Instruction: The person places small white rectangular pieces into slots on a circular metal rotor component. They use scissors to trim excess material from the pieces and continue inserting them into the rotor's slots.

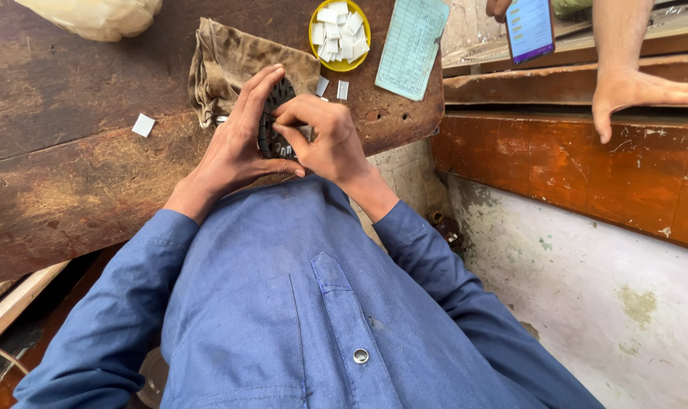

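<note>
A dark round slotted metal ring (277,97) stands on edge at the worn wooden table's (71,167) near rim. My left hand (238,140) wraps its left side and holds it upright. From the right, my right hand (325,136) pinches a small white slip against the ring's inner slots. Most of the ring is hidden behind my fingers. Both arms wear blue sleeves.
A yellow bowl (341,34) of white slips sits behind the ring, with loose slips (143,125) on the table, a dirty cloth (230,57) and a green paper form (412,45). Another person's hand (632,91) rests on a wooden ledge at right, beside a phone (530,29).
</note>
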